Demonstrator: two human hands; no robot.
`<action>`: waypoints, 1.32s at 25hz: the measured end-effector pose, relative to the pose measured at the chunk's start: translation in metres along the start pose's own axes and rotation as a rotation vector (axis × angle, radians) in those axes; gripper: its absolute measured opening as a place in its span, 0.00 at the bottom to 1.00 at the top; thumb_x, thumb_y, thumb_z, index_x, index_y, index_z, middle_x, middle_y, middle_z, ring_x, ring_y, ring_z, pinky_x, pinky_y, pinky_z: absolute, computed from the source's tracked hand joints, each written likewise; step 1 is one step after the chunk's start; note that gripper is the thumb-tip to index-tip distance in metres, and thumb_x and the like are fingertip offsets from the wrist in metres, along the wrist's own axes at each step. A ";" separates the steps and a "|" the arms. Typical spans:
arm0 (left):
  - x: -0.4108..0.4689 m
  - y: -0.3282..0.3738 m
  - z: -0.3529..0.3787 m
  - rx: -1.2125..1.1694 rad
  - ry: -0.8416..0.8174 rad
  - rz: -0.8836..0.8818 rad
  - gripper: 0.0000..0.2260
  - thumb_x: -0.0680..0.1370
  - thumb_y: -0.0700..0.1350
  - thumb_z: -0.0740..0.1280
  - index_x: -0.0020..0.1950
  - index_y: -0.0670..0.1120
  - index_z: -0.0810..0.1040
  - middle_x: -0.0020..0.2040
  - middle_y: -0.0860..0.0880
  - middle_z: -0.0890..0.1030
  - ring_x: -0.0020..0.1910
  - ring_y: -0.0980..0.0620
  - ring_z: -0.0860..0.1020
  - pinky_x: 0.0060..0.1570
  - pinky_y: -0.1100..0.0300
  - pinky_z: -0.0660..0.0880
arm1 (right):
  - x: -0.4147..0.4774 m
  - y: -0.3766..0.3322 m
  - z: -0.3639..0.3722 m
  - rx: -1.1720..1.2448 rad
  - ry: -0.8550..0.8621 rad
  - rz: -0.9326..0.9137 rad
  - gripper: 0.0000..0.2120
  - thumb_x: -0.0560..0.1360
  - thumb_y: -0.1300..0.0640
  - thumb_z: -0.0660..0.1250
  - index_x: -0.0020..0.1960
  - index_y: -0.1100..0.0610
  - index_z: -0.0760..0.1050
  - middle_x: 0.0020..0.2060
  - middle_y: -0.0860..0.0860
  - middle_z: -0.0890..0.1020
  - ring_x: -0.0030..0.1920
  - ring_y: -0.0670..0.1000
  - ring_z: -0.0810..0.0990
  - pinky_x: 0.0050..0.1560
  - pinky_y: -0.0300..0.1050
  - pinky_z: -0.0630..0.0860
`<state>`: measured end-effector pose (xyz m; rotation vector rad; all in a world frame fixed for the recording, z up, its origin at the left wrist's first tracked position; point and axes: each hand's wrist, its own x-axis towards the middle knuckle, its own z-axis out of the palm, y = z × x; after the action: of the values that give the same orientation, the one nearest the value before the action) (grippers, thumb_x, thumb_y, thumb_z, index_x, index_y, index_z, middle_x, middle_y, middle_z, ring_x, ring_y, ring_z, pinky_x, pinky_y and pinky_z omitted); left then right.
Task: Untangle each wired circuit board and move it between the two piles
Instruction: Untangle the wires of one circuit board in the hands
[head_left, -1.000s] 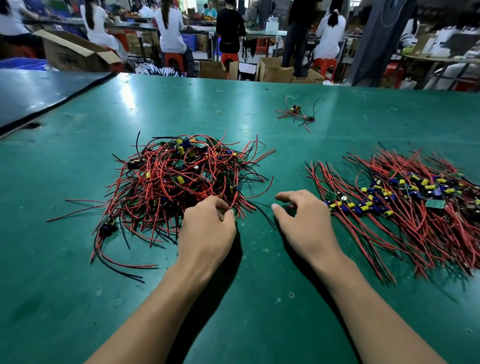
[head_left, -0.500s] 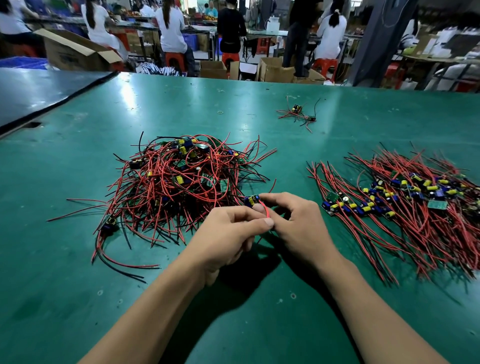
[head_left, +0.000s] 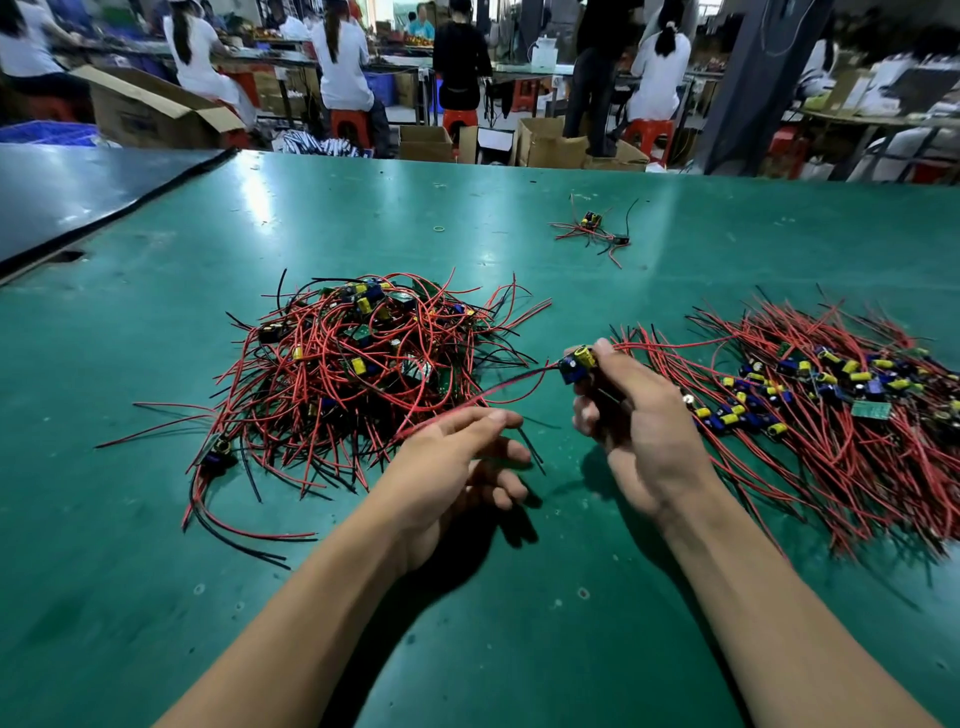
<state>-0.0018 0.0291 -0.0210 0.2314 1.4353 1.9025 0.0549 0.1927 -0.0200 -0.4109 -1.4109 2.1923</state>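
Since the tangled pile (head_left: 363, 374) lies just beside the trailing red leads (head_left: 467, 405) and may snag them, use the left hand (head_left: 457, 467) only as a guide: its fingers are loosely spread, leads across the top one, no clear pinch. The circuit board (head_left: 577, 364) is raised between the piles, pinched by the right hand (head_left: 639, 421) at thumb and fingertips. Pull rightward steadily, stop if the tangle lifts, then lay it parallel on the combed pile (head_left: 831, 415).

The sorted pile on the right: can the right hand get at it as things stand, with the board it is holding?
Probably yes. The right hand holds the board right beside the sorted pile, with nothing between. Its red wire runs across the left hand, which might hold it back.
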 end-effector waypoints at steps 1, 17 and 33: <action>0.000 0.000 0.001 -0.018 -0.015 0.009 0.11 0.81 0.44 0.63 0.57 0.37 0.77 0.37 0.42 0.81 0.26 0.48 0.77 0.24 0.62 0.74 | -0.002 0.000 0.000 -0.020 -0.062 0.046 0.10 0.71 0.49 0.72 0.40 0.57 0.81 0.32 0.51 0.79 0.26 0.45 0.68 0.28 0.37 0.63; 0.005 -0.007 -0.002 0.050 -0.164 0.050 0.03 0.76 0.37 0.67 0.49 0.40 0.79 0.42 0.37 0.84 0.38 0.42 0.84 0.37 0.55 0.82 | -0.007 0.011 0.007 -0.177 -0.096 0.163 0.13 0.64 0.45 0.77 0.37 0.55 0.83 0.25 0.49 0.66 0.22 0.46 0.62 0.23 0.34 0.60; 0.001 -0.009 0.003 0.205 -0.097 0.129 0.07 0.77 0.36 0.68 0.38 0.41 0.76 0.32 0.41 0.80 0.27 0.47 0.77 0.27 0.62 0.74 | -0.010 0.015 0.003 -0.492 -0.090 0.037 0.17 0.76 0.44 0.71 0.42 0.57 0.85 0.24 0.47 0.74 0.22 0.43 0.69 0.26 0.35 0.65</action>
<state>0.0028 0.0330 -0.0280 0.5183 1.5822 1.8174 0.0578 0.1800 -0.0328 -0.5122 -2.0094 1.8924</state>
